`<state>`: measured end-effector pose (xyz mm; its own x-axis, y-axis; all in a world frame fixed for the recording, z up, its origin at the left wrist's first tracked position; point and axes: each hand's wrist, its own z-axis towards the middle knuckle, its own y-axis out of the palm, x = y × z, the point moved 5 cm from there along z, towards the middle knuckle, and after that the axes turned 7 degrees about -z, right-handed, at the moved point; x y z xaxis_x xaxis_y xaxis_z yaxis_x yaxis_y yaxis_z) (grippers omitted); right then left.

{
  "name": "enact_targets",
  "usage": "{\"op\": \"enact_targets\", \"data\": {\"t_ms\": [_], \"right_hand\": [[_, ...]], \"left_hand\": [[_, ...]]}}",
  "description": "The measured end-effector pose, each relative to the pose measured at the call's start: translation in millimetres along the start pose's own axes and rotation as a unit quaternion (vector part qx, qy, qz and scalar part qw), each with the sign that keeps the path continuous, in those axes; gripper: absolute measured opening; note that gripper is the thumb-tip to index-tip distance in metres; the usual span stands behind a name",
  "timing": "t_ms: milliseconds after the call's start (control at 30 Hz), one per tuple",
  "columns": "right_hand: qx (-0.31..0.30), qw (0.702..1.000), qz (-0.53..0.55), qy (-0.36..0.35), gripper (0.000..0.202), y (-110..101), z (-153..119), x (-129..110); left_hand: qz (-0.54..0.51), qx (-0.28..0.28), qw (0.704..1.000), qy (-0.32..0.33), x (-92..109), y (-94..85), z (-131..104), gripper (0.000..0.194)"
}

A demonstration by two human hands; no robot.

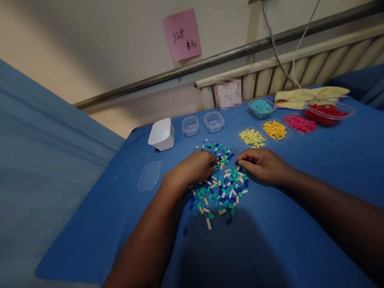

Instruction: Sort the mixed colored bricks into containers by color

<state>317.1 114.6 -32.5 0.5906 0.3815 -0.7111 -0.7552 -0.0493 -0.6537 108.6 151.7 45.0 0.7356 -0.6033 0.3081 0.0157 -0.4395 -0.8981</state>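
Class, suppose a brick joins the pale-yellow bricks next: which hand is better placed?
Likely the right hand: the pale-yellow bricks lie just beyond it, while the left hand is farther away, over the mixed bricks.

Bricks (221, 187) of studded plastic, clear glossy plastic tubs (214, 125), a smooth plastic box (162, 135), matt worktop cloth (99, 228), a paper note (182, 35), a dull metal pipe (234, 54)

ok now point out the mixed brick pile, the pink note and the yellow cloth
mixed brick pile (223, 191), head view, middle of the heap
pink note (181, 35), head view, middle of the paper
yellow cloth (291, 100), head view, left part of the fabric
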Motion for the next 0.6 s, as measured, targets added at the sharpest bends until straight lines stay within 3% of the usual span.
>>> {"op": "enact_targets", "data": {"t_ms": [233, 600], "right_hand": [[0.000, 1.000, 0.007, 0.000, 0.021, 1.3, -0.2, 3.2], [0.030, 0.998, -0.033, -0.042, 0.015, -1.0, 3.6, -12.9]], "left_hand": [[0.008, 0.015, 1.000, -0.023, 1.1, 2.8, -2.3, 0.013], [-0.089, 0.106, 0.988, 0.063, -2.2, -10.0, 6.9, 0.021]]}}
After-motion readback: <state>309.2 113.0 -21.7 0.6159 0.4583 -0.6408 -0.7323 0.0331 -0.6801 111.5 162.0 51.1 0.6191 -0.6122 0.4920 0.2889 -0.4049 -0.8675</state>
